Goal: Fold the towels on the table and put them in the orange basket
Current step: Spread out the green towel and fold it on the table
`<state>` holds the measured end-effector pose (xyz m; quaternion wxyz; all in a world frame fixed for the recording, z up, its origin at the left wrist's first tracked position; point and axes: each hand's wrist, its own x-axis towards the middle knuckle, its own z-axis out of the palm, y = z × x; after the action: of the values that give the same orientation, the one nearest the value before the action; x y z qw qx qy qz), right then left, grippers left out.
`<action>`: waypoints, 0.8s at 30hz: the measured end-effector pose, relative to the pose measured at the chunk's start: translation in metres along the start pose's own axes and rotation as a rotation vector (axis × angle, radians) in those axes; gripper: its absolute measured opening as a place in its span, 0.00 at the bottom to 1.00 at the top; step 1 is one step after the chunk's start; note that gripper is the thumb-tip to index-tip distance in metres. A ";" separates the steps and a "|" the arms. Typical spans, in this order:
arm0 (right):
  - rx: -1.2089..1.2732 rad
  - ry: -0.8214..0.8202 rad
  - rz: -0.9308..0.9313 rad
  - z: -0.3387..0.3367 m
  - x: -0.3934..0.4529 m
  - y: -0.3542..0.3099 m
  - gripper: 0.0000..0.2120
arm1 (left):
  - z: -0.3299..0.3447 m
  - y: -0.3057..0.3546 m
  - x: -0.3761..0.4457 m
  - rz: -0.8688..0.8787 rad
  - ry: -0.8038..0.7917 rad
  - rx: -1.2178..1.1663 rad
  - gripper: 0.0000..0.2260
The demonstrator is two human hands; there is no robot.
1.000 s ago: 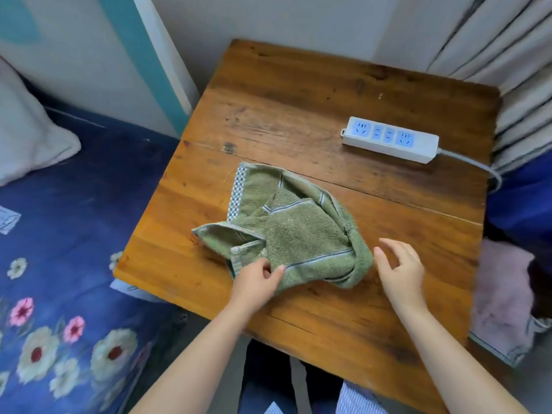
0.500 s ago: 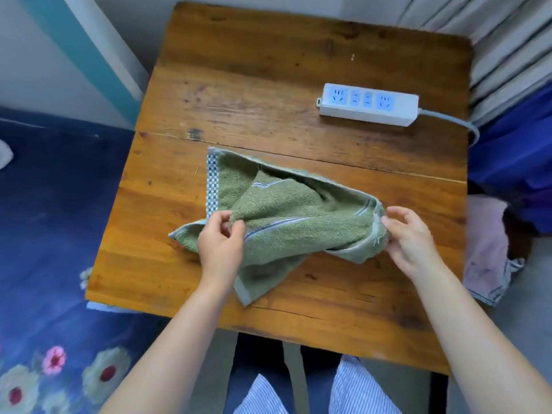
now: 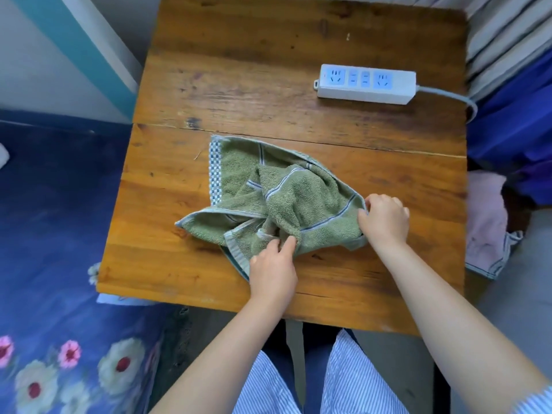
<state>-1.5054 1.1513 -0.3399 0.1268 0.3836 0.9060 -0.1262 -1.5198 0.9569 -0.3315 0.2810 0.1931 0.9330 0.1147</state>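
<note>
Wooden table point(image 3: 239, 85) fills the view, with a blue floral bedspread point(image 3: 59, 264) off its left edge and pleated curtains beyond its right edge.

1 green towel point(image 3: 298, 201) lies crumpled on the near half of the table, its checked hem running along its left side and a corner hanging over the near edge. It is not yet folded.

Left hand point(image 3: 273, 270) pinches a bunched fold at the towel's near middle between thumb and forefinger. Right hand point(image 3: 385, 221) grips the towel's right edge, fingers curled over the hem. Judgement: both holds appear aimed at finding corners and pulling the cloth flat before the first fold.

White power strip point(image 3: 366, 83) sits near the far right corner, cable trailing off the right edge, well apart from the towel; it could obstruct a full spread. Pink cloth point(image 3: 487, 222) lies off the right edge, possibly another towel. Orange basket is not in view.
</note>
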 end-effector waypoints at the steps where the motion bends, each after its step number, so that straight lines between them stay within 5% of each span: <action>1: 0.022 0.011 0.015 -0.001 0.002 0.000 0.10 | 0.001 0.000 0.000 -0.021 0.004 0.037 0.20; 10: 0.501 0.035 0.230 -0.021 -0.008 0.013 0.09 | -0.008 -0.003 0.001 -0.205 0.009 -0.254 0.12; 17: 0.962 0.064 0.456 -0.037 -0.021 0.023 0.04 | -0.045 -0.015 0.002 -0.044 0.148 -0.161 0.08; 20: 1.007 0.043 0.478 -0.044 -0.025 0.019 0.06 | -0.064 -0.023 0.004 -0.040 0.127 -0.410 0.05; 24: 1.071 -0.001 0.509 -0.050 -0.026 0.010 0.12 | -0.085 -0.033 0.005 -0.124 -0.093 -0.917 0.15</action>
<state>-1.4869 1.1574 -0.2861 -0.0577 0.5995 0.5955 -0.5317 -1.5819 0.9207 -0.2747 0.3854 -0.0024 0.7822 0.4896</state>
